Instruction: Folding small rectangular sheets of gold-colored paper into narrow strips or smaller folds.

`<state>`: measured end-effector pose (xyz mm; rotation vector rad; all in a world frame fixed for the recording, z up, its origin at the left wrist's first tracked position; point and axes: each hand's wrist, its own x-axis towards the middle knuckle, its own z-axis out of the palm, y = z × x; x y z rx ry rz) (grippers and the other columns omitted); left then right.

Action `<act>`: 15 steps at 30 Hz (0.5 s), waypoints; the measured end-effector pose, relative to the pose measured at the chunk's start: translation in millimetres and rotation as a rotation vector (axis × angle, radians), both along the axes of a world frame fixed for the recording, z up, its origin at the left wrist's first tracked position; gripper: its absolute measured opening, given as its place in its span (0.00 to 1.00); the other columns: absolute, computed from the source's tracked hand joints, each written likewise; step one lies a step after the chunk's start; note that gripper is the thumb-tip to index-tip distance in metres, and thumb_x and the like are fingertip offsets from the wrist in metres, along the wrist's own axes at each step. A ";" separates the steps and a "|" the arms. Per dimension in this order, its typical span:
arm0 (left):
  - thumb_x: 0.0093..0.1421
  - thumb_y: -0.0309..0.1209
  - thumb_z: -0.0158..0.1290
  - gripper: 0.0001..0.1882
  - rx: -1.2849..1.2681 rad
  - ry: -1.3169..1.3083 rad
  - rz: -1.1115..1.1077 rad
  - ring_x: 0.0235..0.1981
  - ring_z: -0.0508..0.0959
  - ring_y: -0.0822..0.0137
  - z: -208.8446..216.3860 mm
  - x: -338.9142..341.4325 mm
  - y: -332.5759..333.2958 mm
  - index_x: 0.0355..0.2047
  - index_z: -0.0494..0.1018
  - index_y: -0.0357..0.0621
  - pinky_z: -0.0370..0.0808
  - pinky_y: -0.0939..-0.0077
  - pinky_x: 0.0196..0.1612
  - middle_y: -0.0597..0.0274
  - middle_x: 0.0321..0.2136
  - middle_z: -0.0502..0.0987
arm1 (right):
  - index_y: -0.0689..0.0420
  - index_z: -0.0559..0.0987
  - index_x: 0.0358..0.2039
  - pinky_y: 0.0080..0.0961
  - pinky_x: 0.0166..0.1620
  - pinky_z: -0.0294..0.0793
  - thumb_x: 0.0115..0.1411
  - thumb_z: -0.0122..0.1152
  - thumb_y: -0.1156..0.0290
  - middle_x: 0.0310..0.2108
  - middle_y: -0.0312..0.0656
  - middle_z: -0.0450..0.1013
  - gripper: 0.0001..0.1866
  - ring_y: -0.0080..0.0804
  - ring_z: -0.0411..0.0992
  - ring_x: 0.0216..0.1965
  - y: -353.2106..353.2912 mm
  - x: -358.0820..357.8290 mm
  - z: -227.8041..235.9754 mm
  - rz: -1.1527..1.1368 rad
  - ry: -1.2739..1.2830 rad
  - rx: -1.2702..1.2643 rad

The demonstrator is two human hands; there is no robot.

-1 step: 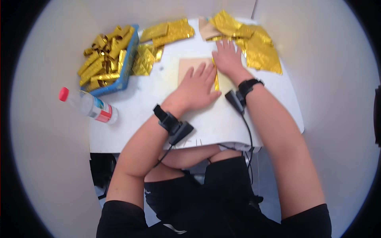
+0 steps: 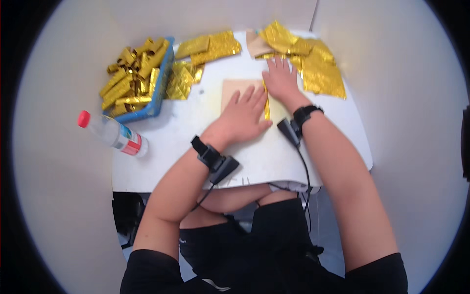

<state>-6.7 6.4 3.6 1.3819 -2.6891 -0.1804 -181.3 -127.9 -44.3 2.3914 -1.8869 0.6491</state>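
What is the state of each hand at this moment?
Left hand: open, palm down over the brown sheet, gripping nothing visible.
Right hand: open, palm down near the gold strip, gripping nothing visible.

paper (image 2: 228,93) is tan | strip (image 2: 267,111) is shiny gold | rolls (image 2: 116,88) are gold | basket (image 2: 162,83) is blue | cap (image 2: 83,118) is red | table (image 2: 142,171) is white

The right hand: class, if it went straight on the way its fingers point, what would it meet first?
The right hand would probably meet the gold sheets just ahead; it may already touch them.
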 end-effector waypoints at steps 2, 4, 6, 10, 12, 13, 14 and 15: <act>0.69 0.54 0.47 0.44 0.015 0.066 -0.029 0.79 0.49 0.43 -0.5 4.9 0.9 0.76 0.52 0.38 0.43 0.46 0.78 0.44 0.77 0.52 | 0.58 0.70 0.67 0.61 0.73 0.47 0.71 0.48 0.53 0.71 0.54 0.62 0.30 0.57 0.55 0.74 6.2 -8.3 0.2 0.055 -0.134 -0.025; 0.68 0.54 0.49 0.43 0.062 0.137 -0.041 0.78 0.49 0.43 8.1 18.8 -0.5 0.76 0.56 0.41 0.43 0.44 0.78 0.45 0.77 0.53 | 0.59 0.72 0.65 0.56 0.74 0.49 0.72 0.48 0.54 0.68 0.54 0.65 0.29 0.55 0.57 0.73 16.2 -12.0 6.2 0.121 -0.201 -0.015; 0.66 0.50 0.54 0.38 0.184 0.169 -0.143 0.79 0.49 0.42 20.1 34.9 -2.1 0.73 0.65 0.48 0.41 0.42 0.78 0.48 0.77 0.54 | 0.61 0.75 0.61 0.45 0.73 0.55 0.73 0.45 0.56 0.62 0.53 0.71 0.26 0.52 0.62 0.70 29.1 -15.7 13.0 0.274 -0.463 0.094; 0.59 0.38 0.60 0.26 0.057 0.275 -0.217 0.77 0.54 0.41 16.1 45.8 -14.6 0.59 0.81 0.54 0.44 0.42 0.78 0.51 0.73 0.63 | 0.61 0.79 0.58 0.32 0.68 0.65 0.70 0.52 0.69 0.62 0.43 0.75 0.19 0.34 0.65 0.69 55.9 -31.3 37.1 0.377 -0.901 0.410; 0.55 0.31 0.61 0.19 0.015 0.348 -0.220 0.74 0.60 0.43 15.2 42.6 -19.3 0.48 0.87 0.54 0.51 0.47 0.77 0.52 0.68 0.69 | 0.60 0.80 0.57 0.30 0.68 0.66 0.68 0.54 0.72 0.63 0.40 0.75 0.18 0.31 0.65 0.69 55.2 -39.9 38.3 0.448 -0.951 0.415; 0.54 0.28 0.61 0.17 0.023 0.372 -0.253 0.73 0.61 0.44 15.9 39.8 -22.5 0.44 0.88 0.53 0.55 0.50 0.75 0.52 0.67 0.71 | 0.58 0.81 0.56 0.29 0.67 0.67 0.67 0.56 0.76 0.63 0.38 0.75 0.18 0.28 0.65 0.69 55.6 -43.5 38.9 0.497 -1.015 0.395; 0.53 0.24 0.61 0.15 0.035 0.391 -0.273 0.71 0.63 0.46 14.7 44.4 -23.5 0.40 0.89 0.52 0.59 0.53 0.74 0.53 0.65 0.73 | 0.58 0.81 0.56 0.29 0.67 0.67 0.67 0.56 0.76 0.63 0.38 0.75 0.18 0.28 0.65 0.69 58.6 -38.2 40.0 0.508 -1.016 0.413; 0.53 0.24 0.61 0.15 0.042 0.389 -0.257 0.71 0.63 0.46 13.8 50.3 -25.1 0.40 0.89 0.52 0.59 0.53 0.74 0.53 0.65 0.73 | 0.57 0.82 0.55 0.30 0.66 0.68 0.65 0.57 0.77 0.62 0.39 0.76 0.18 0.29 0.65 0.69 62.2 -34.1 42.1 0.505 -0.956 0.458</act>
